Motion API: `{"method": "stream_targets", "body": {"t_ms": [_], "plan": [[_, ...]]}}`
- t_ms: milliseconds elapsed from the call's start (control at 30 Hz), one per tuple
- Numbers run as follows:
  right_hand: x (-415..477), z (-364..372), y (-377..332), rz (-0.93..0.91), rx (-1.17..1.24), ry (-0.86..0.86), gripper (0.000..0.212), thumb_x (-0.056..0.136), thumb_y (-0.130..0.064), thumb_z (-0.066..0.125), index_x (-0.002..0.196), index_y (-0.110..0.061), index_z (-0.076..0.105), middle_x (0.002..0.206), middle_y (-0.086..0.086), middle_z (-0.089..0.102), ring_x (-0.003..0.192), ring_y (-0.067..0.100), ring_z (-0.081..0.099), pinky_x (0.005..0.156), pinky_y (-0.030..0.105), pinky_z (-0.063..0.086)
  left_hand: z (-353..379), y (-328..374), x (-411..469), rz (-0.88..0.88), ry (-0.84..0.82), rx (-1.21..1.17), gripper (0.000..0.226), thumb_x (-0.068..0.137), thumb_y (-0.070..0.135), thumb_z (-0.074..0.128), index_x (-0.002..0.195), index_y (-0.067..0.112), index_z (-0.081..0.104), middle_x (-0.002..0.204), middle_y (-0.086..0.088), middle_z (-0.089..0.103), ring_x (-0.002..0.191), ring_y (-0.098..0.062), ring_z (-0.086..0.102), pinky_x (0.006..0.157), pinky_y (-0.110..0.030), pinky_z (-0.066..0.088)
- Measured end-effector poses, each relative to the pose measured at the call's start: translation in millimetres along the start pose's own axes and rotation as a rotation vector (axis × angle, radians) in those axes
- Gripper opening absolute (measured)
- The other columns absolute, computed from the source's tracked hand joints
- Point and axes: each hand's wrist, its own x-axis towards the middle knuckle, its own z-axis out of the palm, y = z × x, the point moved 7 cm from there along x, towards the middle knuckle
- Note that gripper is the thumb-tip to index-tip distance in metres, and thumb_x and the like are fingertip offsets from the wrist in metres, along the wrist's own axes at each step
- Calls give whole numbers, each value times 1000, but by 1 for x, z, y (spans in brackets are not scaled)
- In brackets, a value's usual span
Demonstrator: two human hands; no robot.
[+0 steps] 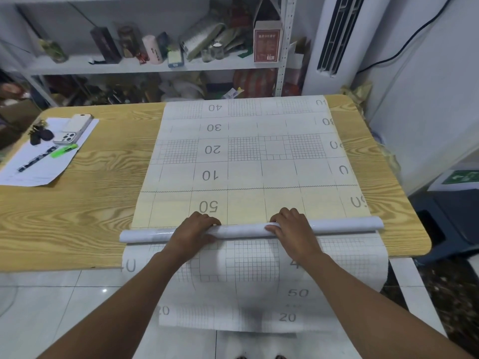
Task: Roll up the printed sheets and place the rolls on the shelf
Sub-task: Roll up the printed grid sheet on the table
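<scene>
**Two hands, one roll**

Two bare forearms are reaching in from 6 o'clock. The left hand [193, 229] and right hand [291, 226] are both curling their fingers over one roll [243, 230], gripping it side by side with a bare stretch of it between them. The roll is lying crosswise near the table's [77, 203] 6 o'clock edge, on one gridded sheet [259, 164] that is running flat toward 12 o'clock. More gridded sheet is hanging off the edge below the hands. At 9 o'clock one paper [39, 169] is carrying two stacked phones [75, 128] and one green marker [63, 150]. One cluttered shelf [145, 67] is standing beyond the table at 12 o'clock.
</scene>
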Motion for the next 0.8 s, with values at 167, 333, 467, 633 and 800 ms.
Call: {"method": "stream_targets", "body": {"t_ms": [167, 333, 467, 633, 800], "plan": [[-5, -6, -1, -19, -6, 59, 33, 93, -42, 50, 106, -16, 66, 108, 3, 56, 99, 25, 48, 83, 34, 39, -2, -2, 3, -83, -14, -41, 25, 84, 19, 62, 109, 19, 59, 88, 1, 52, 83, -14, 44, 68, -25, 34], [-10, -7, 1, -12, 17, 51, 41, 87, -47, 58, 114, -17, 64, 120, 3, 51, 105, 25, 45, 89, 35, 36, 2, -2, 7, -105, -80, -23, 20, 89, 16, 50, 106, 18, 60, 93, -5, 59, 84, -16, 42, 69, -26, 30], [-11, -6, 0, -11, 23, 48, 53, 81, -50, 63, 122, -17, 56, 119, 4, 52, 103, 24, 47, 89, 34, 37, -2, 5, 8, -43, -84, 41, 23, 91, 15, 46, 110, 15, 60, 99, -4, 61, 84, -15, 40, 70, -26, 28], [-10, -7, 2, 11, 49, 46, 54, 77, -45, 70, 118, -15, 53, 115, 2, 51, 101, 21, 48, 88, 30, 35, -5, 8, 5, 45, -33, 27, 23, 87, 11, 52, 107, 7, 63, 102, -10, 51, 88, -25, 47, 77, -36, 42], [-6, -9, 2, 2, 50, 52, 40, 80, -38, 69, 107, -11, 57, 110, 4, 52, 94, 22, 50, 81, 30, 35, -2, 9, 7, 34, -71, 49, 30, 89, 14, 43, 109, 5, 63, 96, -13, 55, 87, -28, 46, 79, -40, 42]]}}
